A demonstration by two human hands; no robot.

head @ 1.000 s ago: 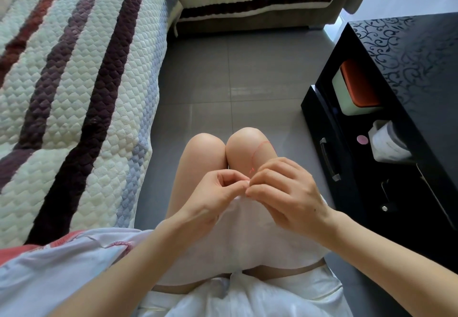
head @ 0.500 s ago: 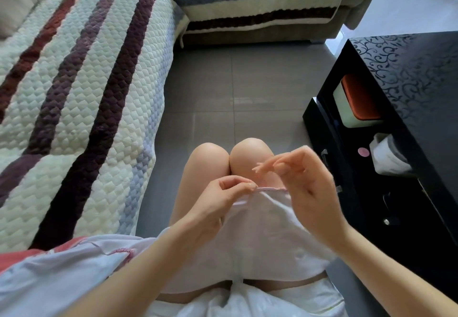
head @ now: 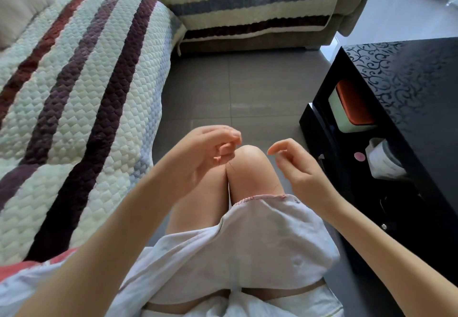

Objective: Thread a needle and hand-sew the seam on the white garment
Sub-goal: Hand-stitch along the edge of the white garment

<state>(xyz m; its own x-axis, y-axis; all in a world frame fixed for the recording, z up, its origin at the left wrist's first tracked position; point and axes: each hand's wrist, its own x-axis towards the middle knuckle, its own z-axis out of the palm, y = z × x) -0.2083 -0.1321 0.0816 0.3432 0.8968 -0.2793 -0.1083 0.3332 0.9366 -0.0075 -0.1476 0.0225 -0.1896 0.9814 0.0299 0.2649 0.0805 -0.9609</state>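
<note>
The white garment [head: 247, 247] lies over my lap, its pink-stitched hem [head: 260, 196] across my right thigh, with neither hand on it. My left hand [head: 205, 153] hovers above my knees with the fingers curled, pinching a fine thread [head: 229, 164] that hangs below the fingertips. My right hand [head: 297, 168] is raised to the right of the knee, fingers loosely curled and nothing visible between them. A faint reddish strand [head: 275, 186] lies on the thigh just above the hem. I cannot make out the needle.
A quilted striped sofa cover [head: 74, 108] fills the left and far side. A black cabinet [head: 409, 98] stands close on the right, its shelf holding an orange-lidded box [head: 352, 106] and a white roll [head: 383, 160]. Grey tiled floor [head: 247, 88] lies ahead of my knees.
My left hand let go of the garment hem and rose above the knees. My right hand moved apart to the right. The hem dropped flat onto my thigh.
</note>
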